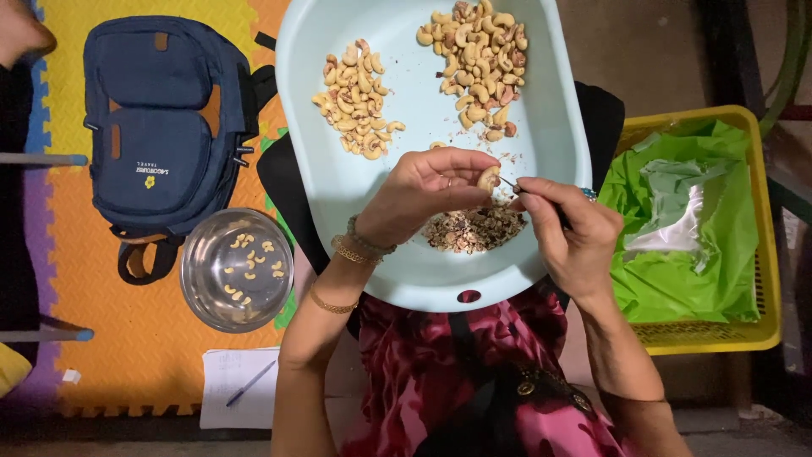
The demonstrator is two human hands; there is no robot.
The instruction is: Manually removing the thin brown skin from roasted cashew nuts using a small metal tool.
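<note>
The left hand (423, 190) pinches a cashew (489, 178); the right hand (568, 233), touching it from the right, sets a pick (510, 183) to it. Directly under the grip, in the tray (338, 186), lies a heap of husks (474, 228). Beyond the grip sit two cashew piles (357, 101), one far-left, one straight ahead. Well left stand a bowl (237, 269) and backpack (161, 127); right, a basket (702, 228).

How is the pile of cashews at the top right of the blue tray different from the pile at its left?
The top right pile looks fuller, and some nuts carry brown skin; the left pile is thinner and paler. The top right pile lies against the rim of the tray; the left pile sits further in. Both are loose curved cashews.
</note>
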